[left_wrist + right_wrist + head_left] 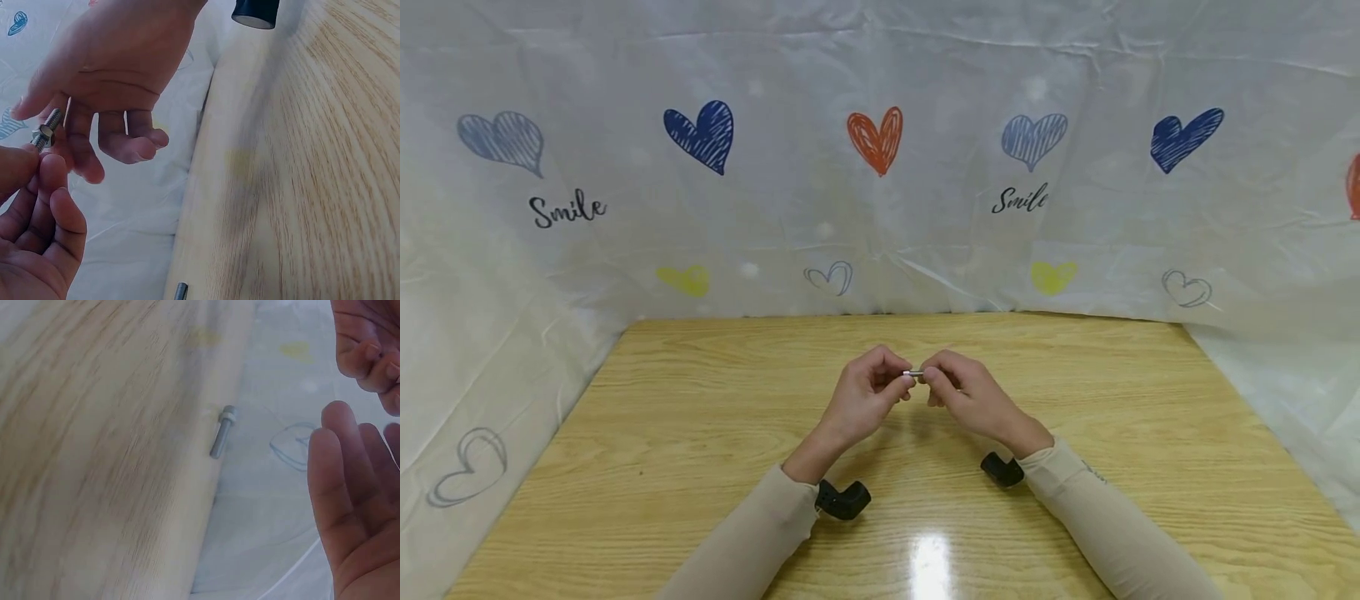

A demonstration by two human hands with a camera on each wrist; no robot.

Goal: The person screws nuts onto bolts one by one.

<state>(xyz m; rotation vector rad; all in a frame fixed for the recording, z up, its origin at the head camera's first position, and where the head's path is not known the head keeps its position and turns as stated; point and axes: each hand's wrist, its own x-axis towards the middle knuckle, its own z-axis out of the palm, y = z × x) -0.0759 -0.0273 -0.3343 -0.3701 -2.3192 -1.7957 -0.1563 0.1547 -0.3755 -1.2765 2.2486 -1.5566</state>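
Note:
Both hands meet over the far middle of the table. A small metal bolt [55, 117] with a hex nut [44, 136] part way along its thread spans the gap between them. My left hand [862, 396] pinches one end of the bolt between thumb and forefinger. At the other end, the curled thumb and forefinger of my right hand [977, 400] hold the bolt beside the nut. In the right wrist view the fingers hide the held bolt. A second bolt [220, 439], with a wider collar at one end, lies near the table's far edge.
The wood-grain table [700, 425] has a white sheet [880, 208] printed with hearts behind it and at its sides. Black wrist cameras hang under the left wrist [844, 500] and the right wrist [1002, 469], low over the tabletop.

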